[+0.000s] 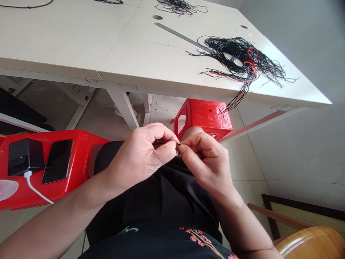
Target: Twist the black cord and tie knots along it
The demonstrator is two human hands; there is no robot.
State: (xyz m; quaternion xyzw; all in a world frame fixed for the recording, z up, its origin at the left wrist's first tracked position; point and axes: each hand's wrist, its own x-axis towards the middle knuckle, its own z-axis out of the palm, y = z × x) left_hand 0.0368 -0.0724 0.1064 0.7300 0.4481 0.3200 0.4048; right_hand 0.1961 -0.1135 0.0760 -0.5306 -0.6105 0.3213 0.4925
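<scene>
My left hand (147, 153) and my right hand (208, 160) meet above my lap, thumbs and forefingers pinched together fingertip to fingertip. Between them runs a thin black cord (178, 145), gripped by both. Part of it shows inside the curl of my left fingers; the fingertips cover most of the rest. On the table above lies a tangled bundle of black cords (226, 50) with some red ones among them. Several of its ends hang over the front edge.
A grey metal ruler (180, 35) lies partly under the bundle on the white table (81, 39). More black cord (178, 6) sits farther back. At left, a red stool (78, 154) bears a phone (58, 161) and a black device (26, 157). Another red stool (199, 118) stands under the table.
</scene>
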